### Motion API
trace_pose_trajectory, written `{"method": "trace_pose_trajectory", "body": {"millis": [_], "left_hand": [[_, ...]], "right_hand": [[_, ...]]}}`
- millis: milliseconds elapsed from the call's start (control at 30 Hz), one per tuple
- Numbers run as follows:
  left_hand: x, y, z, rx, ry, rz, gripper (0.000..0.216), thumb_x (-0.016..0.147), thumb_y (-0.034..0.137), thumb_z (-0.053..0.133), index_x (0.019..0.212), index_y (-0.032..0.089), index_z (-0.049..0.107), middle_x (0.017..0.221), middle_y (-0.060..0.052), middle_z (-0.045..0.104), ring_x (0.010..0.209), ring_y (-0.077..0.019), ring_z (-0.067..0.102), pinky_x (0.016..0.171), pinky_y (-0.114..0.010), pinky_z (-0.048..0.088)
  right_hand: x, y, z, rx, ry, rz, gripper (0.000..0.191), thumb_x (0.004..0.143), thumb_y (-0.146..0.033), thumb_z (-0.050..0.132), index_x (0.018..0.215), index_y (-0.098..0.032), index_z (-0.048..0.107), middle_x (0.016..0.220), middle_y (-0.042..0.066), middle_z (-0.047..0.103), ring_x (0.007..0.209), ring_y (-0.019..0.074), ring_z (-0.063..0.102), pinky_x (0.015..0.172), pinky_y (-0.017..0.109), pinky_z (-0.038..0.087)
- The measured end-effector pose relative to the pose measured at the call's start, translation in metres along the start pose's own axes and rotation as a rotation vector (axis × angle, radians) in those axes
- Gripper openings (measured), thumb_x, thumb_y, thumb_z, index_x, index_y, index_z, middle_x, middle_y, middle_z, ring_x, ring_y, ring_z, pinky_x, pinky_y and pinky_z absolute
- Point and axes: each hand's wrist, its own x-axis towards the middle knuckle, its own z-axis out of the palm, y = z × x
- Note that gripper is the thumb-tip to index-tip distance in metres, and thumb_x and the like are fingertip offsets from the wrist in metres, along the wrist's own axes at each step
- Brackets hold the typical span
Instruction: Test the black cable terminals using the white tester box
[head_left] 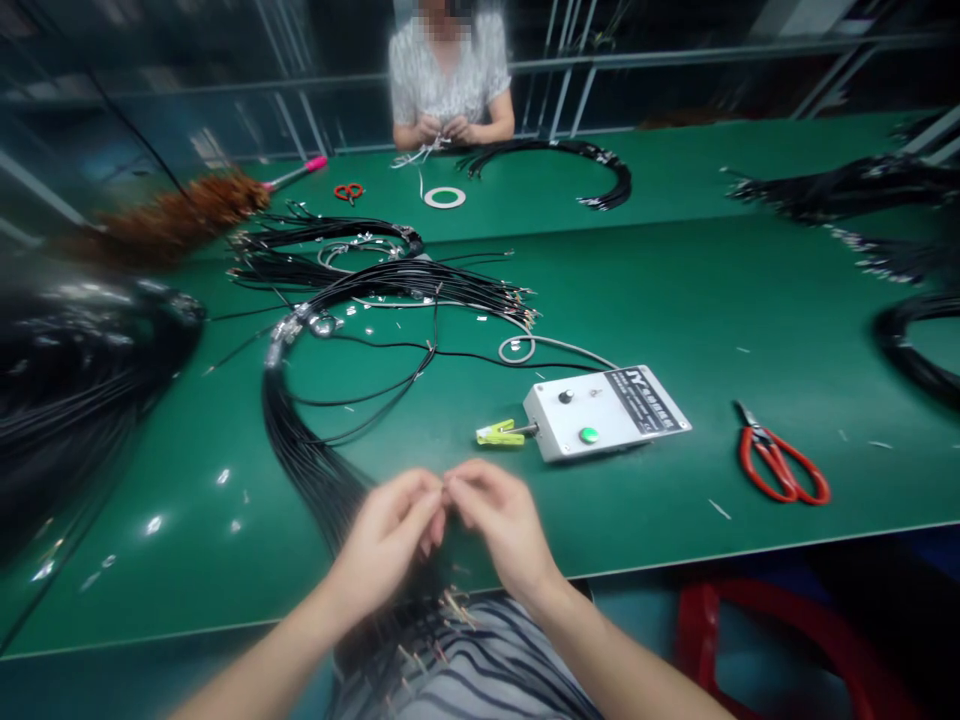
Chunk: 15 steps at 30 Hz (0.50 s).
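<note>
My left hand [394, 530] and my right hand [499, 515] meet fingertip to fingertip above the table's front edge. Both are pinched closed; whatever lies between the fingertips is too small and blurred to make out. Below them a thick bundle of black cables [307, 440], wrapped in clear film near its bend, runs under my left hand. Its loose ends [454, 605], with bare coppery tips, hang over my lap. Just beyond my hands lies a white control box [611, 415] with a green button, a black knob and a yellow-green clip [501, 433] at its left side.
Red-handled pliers or cutters [780, 465] lie at the right. More black cables [420, 280] spread beyond, and a large glossy heap [82, 360] fills the left. Across the green table [660, 270] sits a person [450, 80] with red scissors [349, 193] and a tape roll [445, 198] nearby.
</note>
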Motion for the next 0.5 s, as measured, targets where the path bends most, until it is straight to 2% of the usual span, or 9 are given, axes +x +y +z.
{"method": "trace_pose_trajectory", "body": {"millis": [100, 200, 267, 367, 500], "left_hand": [[-0.002, -0.001, 0.003, 0.036, 0.022, 0.047, 0.021, 0.099, 0.038, 0.048, 0.102, 0.019, 0.056, 0.075, 0.001, 0.06, 0.066, -0.012, 0.057, 0.066, -0.025, 0.047], [-0.001, 0.002, 0.008, 0.063, 0.042, 0.08, 0.028, 0.098, 0.035, 0.05, 0.124, 0.023, 0.053, 0.092, -0.003, 0.063, 0.074, -0.0133, 0.059, 0.07, -0.026, 0.048], [0.002, 0.005, 0.011, 0.047, 0.07, 0.113, 0.027, 0.096, 0.033, 0.054, 0.12, 0.022, 0.06, 0.099, -0.005, 0.062, 0.075, -0.0131, 0.057, 0.065, -0.024, 0.047], [0.009, 0.008, 0.014, -0.039, 0.095, 0.159, 0.018, 0.091, 0.03, 0.062, 0.104, 0.02, 0.07, 0.1, -0.006, 0.06, 0.079, -0.0131, 0.058, 0.064, -0.021, 0.045], [0.013, 0.006, 0.016, -0.159, 0.127, 0.125, 0.01, 0.087, 0.027, 0.067, 0.088, 0.018, 0.071, 0.091, -0.001, 0.056, 0.056, -0.004, 0.05, 0.049, -0.018, 0.035]], "right_hand": [[0.001, -0.001, -0.001, -0.083, 0.006, -0.041, 0.018, 0.077, -0.036, 0.076, 0.073, -0.019, 0.072, 0.07, 0.0, 0.063, 0.053, 0.0089, 0.05, 0.051, 0.024, 0.042], [0.002, -0.001, -0.004, -0.136, 0.019, -0.043, 0.019, 0.075, -0.037, 0.076, 0.072, -0.018, 0.073, 0.068, 0.0, 0.061, 0.05, 0.0086, 0.049, 0.047, 0.023, 0.042], [0.001, -0.002, -0.007, -0.144, 0.035, -0.02, 0.02, 0.075, -0.037, 0.076, 0.071, -0.018, 0.072, 0.061, -0.002, 0.059, 0.049, 0.0086, 0.048, 0.047, 0.023, 0.042], [0.001, -0.003, -0.01, -0.143, 0.03, 0.006, 0.021, 0.076, -0.037, 0.075, 0.07, -0.017, 0.07, 0.054, -0.004, 0.055, 0.047, 0.0085, 0.05, 0.049, 0.021, 0.041], [0.0, -0.006, -0.01, -0.151, -0.042, 0.004, 0.022, 0.079, -0.037, 0.072, 0.075, -0.016, 0.069, 0.055, -0.004, 0.057, 0.048, 0.0085, 0.054, 0.05, 0.02, 0.041]]}}
